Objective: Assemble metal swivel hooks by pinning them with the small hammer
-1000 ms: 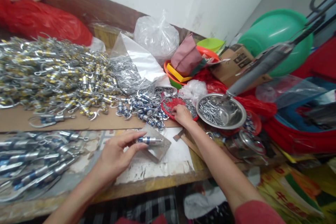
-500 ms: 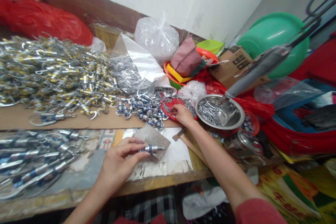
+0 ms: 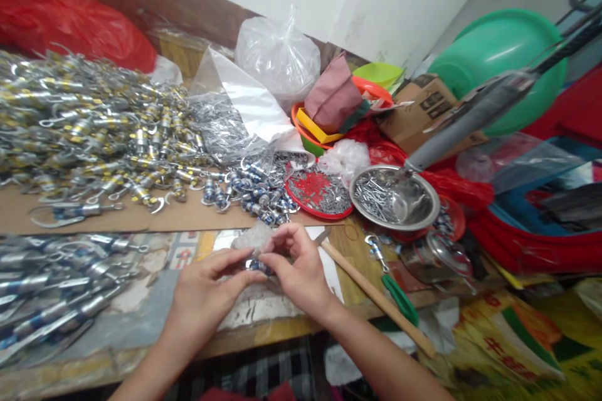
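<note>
My left hand (image 3: 204, 291) pinches a small blue-and-silver metal fitting (image 3: 254, 265) between thumb and fingertips, above the worktable. From the other side, my right hand (image 3: 301, 266) closes its thumb and forefinger on the fitting's right end; whether a smaller piece sits in that pinch is hidden. Just behind the fingers lies a grey metal block (image 3: 254, 237) on white paper. A wooden-handled hammer (image 3: 376, 291) rests to the right of my right hand, its handle pointing toward the table's front edge. Similar blue-and-silver fittings (image 3: 263, 194) are heaped beyond the block.
A red plate (image 3: 308, 208) of tiny metal parts and a steel bowl (image 3: 392, 222) of pins stand behind my right hand. Yellow-and-silver fittings (image 3: 103, 131) pile up at left, longer blue-banded ones (image 3: 51, 301) in front. Green-handled item (image 3: 399, 301) lies near the right edge.
My right hand has come back from the red plate to the fitting in my left hand. The fitting's right end is now covered by fingers. The hammer handle shows more fully.
</note>
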`<state>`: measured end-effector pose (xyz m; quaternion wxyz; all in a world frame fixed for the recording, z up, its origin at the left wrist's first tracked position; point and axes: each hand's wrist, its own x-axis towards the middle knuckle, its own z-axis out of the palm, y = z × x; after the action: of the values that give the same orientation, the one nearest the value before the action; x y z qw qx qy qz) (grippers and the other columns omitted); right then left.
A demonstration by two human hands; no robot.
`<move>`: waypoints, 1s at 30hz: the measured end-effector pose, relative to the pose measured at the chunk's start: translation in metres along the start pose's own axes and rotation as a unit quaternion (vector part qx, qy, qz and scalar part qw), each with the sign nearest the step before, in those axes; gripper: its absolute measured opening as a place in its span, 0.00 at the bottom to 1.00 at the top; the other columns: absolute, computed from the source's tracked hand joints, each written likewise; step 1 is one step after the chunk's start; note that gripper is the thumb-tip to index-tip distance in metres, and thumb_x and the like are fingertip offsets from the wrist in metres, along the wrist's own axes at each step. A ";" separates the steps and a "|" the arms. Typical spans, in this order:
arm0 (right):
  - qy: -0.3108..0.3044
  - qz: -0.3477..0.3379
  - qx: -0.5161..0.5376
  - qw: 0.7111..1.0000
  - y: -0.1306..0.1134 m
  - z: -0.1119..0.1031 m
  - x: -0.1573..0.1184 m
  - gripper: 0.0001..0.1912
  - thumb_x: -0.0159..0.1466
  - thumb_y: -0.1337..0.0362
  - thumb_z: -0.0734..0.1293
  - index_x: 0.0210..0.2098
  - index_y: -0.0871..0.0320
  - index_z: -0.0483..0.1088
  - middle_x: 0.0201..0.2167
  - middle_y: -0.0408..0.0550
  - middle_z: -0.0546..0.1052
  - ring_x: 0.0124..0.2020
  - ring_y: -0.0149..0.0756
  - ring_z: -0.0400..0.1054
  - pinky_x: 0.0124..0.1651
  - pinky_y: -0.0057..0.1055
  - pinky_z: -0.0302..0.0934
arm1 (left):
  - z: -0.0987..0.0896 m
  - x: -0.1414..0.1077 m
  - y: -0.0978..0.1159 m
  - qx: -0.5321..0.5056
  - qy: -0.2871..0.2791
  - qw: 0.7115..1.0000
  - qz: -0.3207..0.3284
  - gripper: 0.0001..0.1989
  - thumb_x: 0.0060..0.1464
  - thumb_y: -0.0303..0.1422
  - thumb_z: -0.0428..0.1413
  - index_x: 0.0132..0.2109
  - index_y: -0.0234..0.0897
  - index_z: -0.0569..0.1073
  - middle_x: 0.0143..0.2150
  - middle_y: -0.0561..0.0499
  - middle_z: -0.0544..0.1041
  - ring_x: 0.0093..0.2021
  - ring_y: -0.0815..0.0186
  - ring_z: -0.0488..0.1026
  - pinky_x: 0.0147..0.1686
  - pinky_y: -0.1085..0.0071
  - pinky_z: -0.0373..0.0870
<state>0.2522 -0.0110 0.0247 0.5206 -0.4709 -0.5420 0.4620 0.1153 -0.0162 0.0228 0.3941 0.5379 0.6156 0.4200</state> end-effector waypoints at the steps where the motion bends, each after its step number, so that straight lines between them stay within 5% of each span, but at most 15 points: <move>1: -0.001 0.008 0.011 1.000 0.000 0.001 -0.002 0.13 0.49 0.72 0.66 0.31 0.55 0.60 0.24 0.37 0.69 0.27 0.27 0.65 0.33 0.26 0.62 | 0.000 0.000 0.001 -0.002 -0.001 1.000 0.007 0.12 0.32 0.35 0.64 0.31 0.40 0.79 0.30 0.51 0.81 0.30 0.59 0.76 0.33 0.67 0.73; 11: -0.017 -0.011 0.052 0.998 0.006 -0.004 -0.004 0.14 0.49 0.70 0.68 0.31 0.54 0.59 0.22 0.36 0.71 0.25 0.28 0.67 0.33 0.27 0.63 | -0.002 0.000 0.000 -0.053 -0.021 0.997 0.053 0.03 0.34 0.31 0.61 0.21 0.47 0.79 0.26 0.54 0.80 0.30 0.62 0.76 0.34 0.70 0.73; 14: -0.029 -0.126 -0.067 0.989 0.008 -0.014 -0.011 0.15 0.50 0.69 0.70 0.36 0.55 0.63 0.31 0.43 0.73 0.34 0.32 0.69 0.38 0.31 0.65 | -0.005 0.000 -0.001 -0.070 -0.032 0.997 0.007 0.03 0.33 0.32 0.62 0.22 0.47 0.79 0.28 0.53 0.81 0.33 0.61 0.76 0.38 0.69 0.72; 18: -0.091 -0.338 -0.243 0.905 0.009 -0.032 -0.017 0.12 0.55 0.73 0.65 0.38 0.54 0.69 0.38 0.49 0.73 0.39 0.34 0.69 0.40 0.30 0.66 | -0.011 -0.001 0.001 -0.058 -0.069 0.996 -0.018 0.03 0.34 0.35 0.61 0.23 0.46 0.79 0.31 0.52 0.81 0.36 0.59 0.76 0.42 0.65 0.71; 21: -0.108 -0.411 -0.304 0.852 0.004 -0.040 -0.018 0.13 0.59 0.74 0.59 0.39 0.56 0.70 0.39 0.52 0.74 0.40 0.34 0.69 0.38 0.29 0.67 | -0.015 -0.001 0.003 -0.005 -0.093 0.994 0.060 0.05 0.39 0.36 0.59 0.26 0.46 0.80 0.32 0.52 0.81 0.36 0.59 0.76 0.42 0.66 0.71; 25: -0.135 -0.466 -0.361 0.796 -0.006 -0.044 -0.015 0.10 0.61 0.73 0.59 0.37 0.62 0.72 0.37 0.56 0.76 0.43 0.38 0.69 0.41 0.33 0.67 | -0.014 -0.004 0.001 0.081 -0.037 0.968 0.236 0.08 0.47 0.34 0.55 0.29 0.39 0.79 0.32 0.48 0.81 0.34 0.62 0.76 0.39 0.71 0.71; 30: -0.130 -0.477 -0.377 0.783 -0.007 -0.043 -0.013 0.10 0.61 0.72 0.60 0.36 0.63 0.73 0.37 0.56 0.76 0.44 0.37 0.68 0.41 0.32 0.67 | -0.010 -0.010 -0.005 0.167 0.016 0.911 0.377 0.08 0.51 0.28 0.52 0.34 0.35 0.76 0.36 0.45 0.78 0.35 0.64 0.76 0.39 0.72 0.70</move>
<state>0.2950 -0.0245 0.0317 0.3800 -0.2462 -0.8911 -0.0296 0.1053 -0.0277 0.0221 0.1006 0.7810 0.4345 0.4372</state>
